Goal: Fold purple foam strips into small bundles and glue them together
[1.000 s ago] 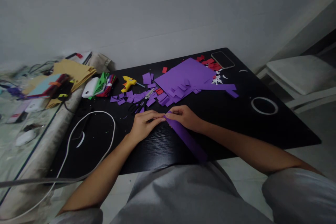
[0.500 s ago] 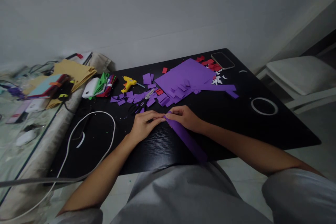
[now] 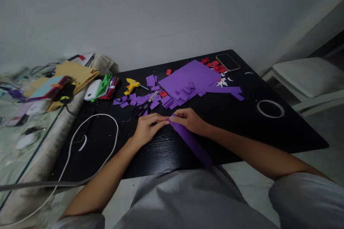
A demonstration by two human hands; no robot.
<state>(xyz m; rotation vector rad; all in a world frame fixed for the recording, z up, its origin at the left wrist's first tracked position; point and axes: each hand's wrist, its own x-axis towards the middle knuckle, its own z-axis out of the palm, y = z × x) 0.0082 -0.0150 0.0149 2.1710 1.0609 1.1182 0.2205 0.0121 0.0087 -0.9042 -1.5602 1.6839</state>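
Observation:
A long purple paper strip (image 3: 189, 139) slants from my fingers down past the table's near edge. My right hand (image 3: 190, 120) is closed on its upper end, thumb on top. My left hand (image 3: 150, 125) pinches the tip of the same strip, its fingertips meeting those of the right. Just beyond my left hand lie black-handled scissors (image 3: 146, 106) with the blades apart. Small cut purple paper pieces (image 3: 133, 98) are scattered around them. Behind my hands a large purple sheet (image 3: 192, 73) carries more cut pieces.
A yellow glue gun (image 3: 132, 86) lies at the back left, near bundled coloured felt (image 3: 106, 87). A white cable (image 3: 116, 132) loops over the table's left side. A phone (image 3: 228, 62), red scraps (image 3: 216, 66) and a pale ring (image 3: 270, 108) are on the right. A white chair (image 3: 309, 75) stands beyond.

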